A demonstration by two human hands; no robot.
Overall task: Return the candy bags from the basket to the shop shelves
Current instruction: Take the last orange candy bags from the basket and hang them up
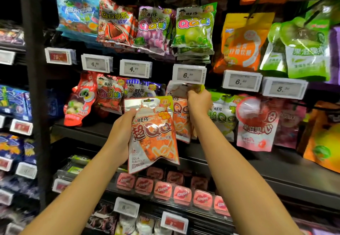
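My left hand (122, 133) grips an orange and white cola-flavour candy bag (153, 133) by its left edge, held upright in front of the middle shelf row. My right hand (198, 102) pinches the top of a matching orange candy bag (181, 119) that hangs on the peg under the 6.50 price tag (189, 74). The two bags overlap slightly, the held one in front. The basket is not in view.
Candy bags hang in rows on pegs: green and purple bags (194, 28) above, red bags (108, 96) to the left, a pink bag (256, 124) to the right. Pink tins (182, 193) line the shelf below. A black upright post (35, 87) stands at left.
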